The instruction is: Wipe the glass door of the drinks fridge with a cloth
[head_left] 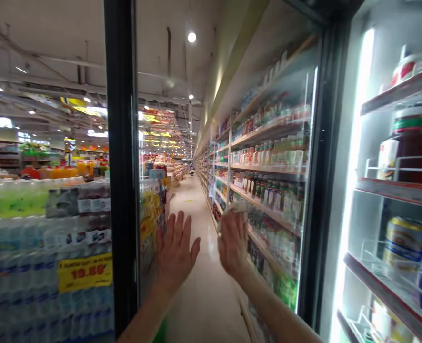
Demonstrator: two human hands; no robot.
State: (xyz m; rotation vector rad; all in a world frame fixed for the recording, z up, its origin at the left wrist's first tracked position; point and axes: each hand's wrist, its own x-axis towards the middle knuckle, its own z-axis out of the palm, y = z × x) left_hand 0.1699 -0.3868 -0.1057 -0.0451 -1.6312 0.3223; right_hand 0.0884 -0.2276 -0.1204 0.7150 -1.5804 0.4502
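- So from my end of the head camera I'm looking at a glass door [122, 171], and everything below is going by that door.
- The cloth [238, 207] is sitting right of the door's middle, between the right hand [234, 245] and the pane, with a pale bit poking out past the fingertips.
- That right hand is keeping its fingers together and, as far as I'm seeing, gripping the cloth; how tight, I'm not able to tell.
- Left hand [177, 250] is facing the pane left of the door's middle, fingers spread and pointing up, thumb out toward the other hand, not pinching anything.
- So the right hand is obviously the nearer one. The cloth is looking bunched, so I'm not getting a long axis from it; the door's long side is running upright.
- Right of the door, a lit fridge [343, 238] is holding a big bottle [411, 147] and some cans [407, 243]. Left of it, bottle packs [25, 290] are standing behind a yellow price sign [85, 272].
- Annoying bits: most of the cloth is hiding under the hand, blur is smearing the fingers, and the door's bottom is running out of frame. I'm also not sure whether the left palm is actually touching the glass.
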